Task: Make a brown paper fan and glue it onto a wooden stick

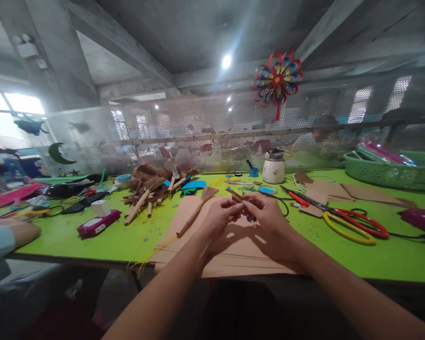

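Note:
Both of my hands meet over brown kraft paper sheets (187,212) at the table's front edge. My left hand (221,217) pinches a small piece of brown paper (236,195) from the left. Opposite it, my right hand (265,212) has its fingers closed on the same brown piece. Something small and shiny, perhaps a pen tip, shows below the right fingers; I cannot make out what it is. Left of my hands lies a rolled paper broom (194,215) with a fringed end. Further left is a pile of similar brown paper brooms (141,203).
Two pairs of scissors, yellow-handled (350,231) and red-handled (371,225), lie at the right. A white jar (273,169) and a blue pot (253,172) stand behind. A green basket (382,170) is at far right, a purple power strip (99,224) at left. Another person's arm (24,233) rests at the left edge.

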`<state>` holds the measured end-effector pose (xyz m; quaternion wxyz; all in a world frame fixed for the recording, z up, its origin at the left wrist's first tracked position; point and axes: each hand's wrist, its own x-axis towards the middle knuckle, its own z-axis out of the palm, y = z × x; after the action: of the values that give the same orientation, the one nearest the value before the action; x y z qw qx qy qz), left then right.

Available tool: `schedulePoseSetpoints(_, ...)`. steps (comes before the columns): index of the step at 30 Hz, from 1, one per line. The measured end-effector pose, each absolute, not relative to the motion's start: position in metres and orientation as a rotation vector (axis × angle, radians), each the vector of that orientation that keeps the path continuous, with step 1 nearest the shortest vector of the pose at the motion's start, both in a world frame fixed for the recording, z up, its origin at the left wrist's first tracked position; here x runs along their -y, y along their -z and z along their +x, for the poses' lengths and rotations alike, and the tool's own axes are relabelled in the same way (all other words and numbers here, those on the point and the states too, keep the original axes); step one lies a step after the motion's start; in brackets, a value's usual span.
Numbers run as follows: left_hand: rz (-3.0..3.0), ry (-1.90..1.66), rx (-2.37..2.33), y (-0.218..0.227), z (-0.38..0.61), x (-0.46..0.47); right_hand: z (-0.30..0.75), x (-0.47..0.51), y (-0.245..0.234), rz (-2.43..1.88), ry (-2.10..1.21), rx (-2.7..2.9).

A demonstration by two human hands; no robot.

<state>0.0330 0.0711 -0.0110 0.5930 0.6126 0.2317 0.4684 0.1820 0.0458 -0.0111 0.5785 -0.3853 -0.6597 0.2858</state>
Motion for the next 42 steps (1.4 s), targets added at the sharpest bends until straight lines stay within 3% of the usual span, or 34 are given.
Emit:
schedulePoseSetpoints(10, 1.284, -0.995, -0.568, 0.02, 0.029, -0.08, 0.183, -0.036, -0.001, -0.928, -0.601, 1.687)
schedulePoseSetpoints(19, 1.256, -1.062, -0.539, 0.019, 0.029, -0.084, 0.188, -0.06, 0.017, -0.954, -0.94, 1.291)
schedulePoseSetpoints(27, 1.09, -1.174, -0.662, 0.017, 0.028, -0.086, 0.185, -0.06, 0.024, -1.001, -0.388, 1.476)
schedulePoseSetpoints(42, 1.069, -1.002, -0.535, 0.011, 0.025, -0.08, 0.185, -0.052, 0.018, -0.884, -0.248, 1.703)
